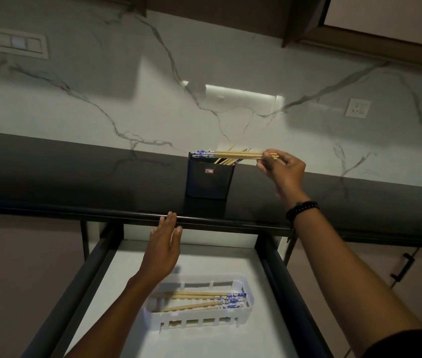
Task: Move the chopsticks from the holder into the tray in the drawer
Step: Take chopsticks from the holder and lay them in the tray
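A dark blue holder (208, 180) stands on the black countertop (75, 177) with several wooden chopsticks (226, 160) leaning in it. My right hand (283, 167) pinches a pair of chopsticks (235, 154) with blue-and-white patterned ends, held level just above the holder's rim. My left hand (164, 248) is flat with straight fingers, its fingertips at the counter's front edge above the open drawer. A white slotted tray (197, 320) lies in the drawer and holds several chopsticks (204, 301) with the same patterned ends.
The open drawer (269, 267) has dark side rails and a white floor. A marble backsplash with a socket (357, 107) and a switch panel (13, 42) rises behind the counter. A cabinet handle (402, 267) sits at the right.
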